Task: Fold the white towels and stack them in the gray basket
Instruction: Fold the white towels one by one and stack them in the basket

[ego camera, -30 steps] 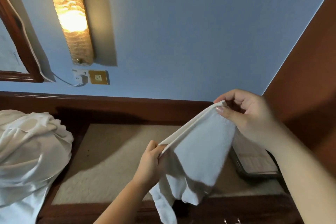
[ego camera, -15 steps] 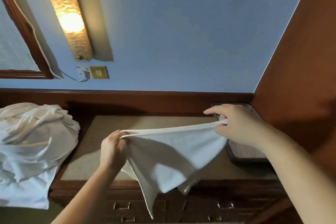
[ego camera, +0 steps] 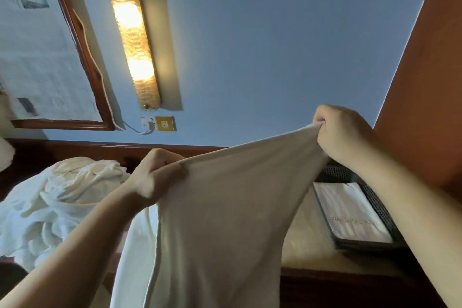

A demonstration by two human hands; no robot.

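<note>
Head view, sole view.

Towel (ego camera: 220, 207): white, held up in the air between both hands over the countertop (ego camera: 307, 240), top edge stretched taut and sloping up to the right; the body hangs in a slack sheet and runs out of the picture at the bottom. A second layer shows behind it at lower left.

Left hand (ego camera: 152, 175): fingers curled round the towel's upper left end, bunching the cloth, fully closed on it.

Right hand (ego camera: 342, 132): fingers and thumb pinching the upper right end, closed tight on the hem, held higher than the left.

Handling, judged: soft, limp, light; it drapes and will not hold a crease unaided. Not slippery, not fragile. Best held at corners or along the hemmed edge, where the cloth is firmest; a mid-sheet hold would only bunch it.

Pile (ego camera: 57, 205): crumpled white towels, on the left of the countertop, apart from the held towel.

Basket (ego camera: 375, 202): dark, mesh-walled, at the right of the countertop below the right forearm; a flat folded white piece (ego camera: 350, 212) lies inside it.

Writing: a faint line of lettering on the folded piece, illegible. Printed sheets behind the wooden frame (ego camera: 85, 52) at upper left, text too blurred to read. No brands discernible.

Wall fittings: lit lamp (ego camera: 132, 35), socket (ego camera: 164, 123) with plug beside it.
</note>
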